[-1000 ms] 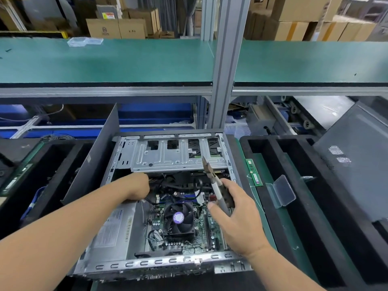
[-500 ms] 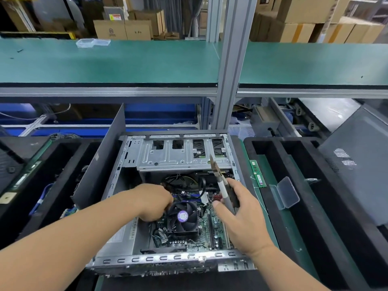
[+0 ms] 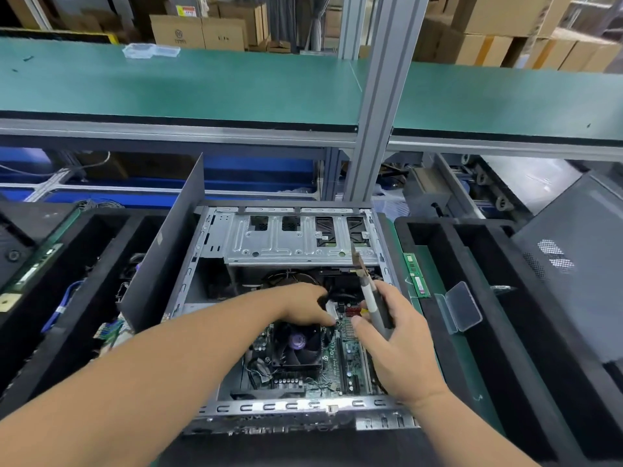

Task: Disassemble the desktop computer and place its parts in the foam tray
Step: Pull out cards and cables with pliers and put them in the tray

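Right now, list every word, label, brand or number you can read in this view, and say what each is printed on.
No text reads clearly.
Cardboard box: dark round logo with a line of print beneath, too small.
Yellow and red sticker on a carton behind it: blurred.
Green memory stick: white label, unreadable.
Motherboard: white markings, too fine.
Cooler fan: purple hub sticker, blurred.

The green tabletop (image 3: pixel 472 382) carries the open computer case (image 3: pixel 296 244). Right of the case stands a black foam tray (image 3: pixel 438 318), left of it another foam tray (image 3: pixel 111 224). Between case and right tray lies a green memory module (image 3: pixel 417 276), perhaps touching the tray.
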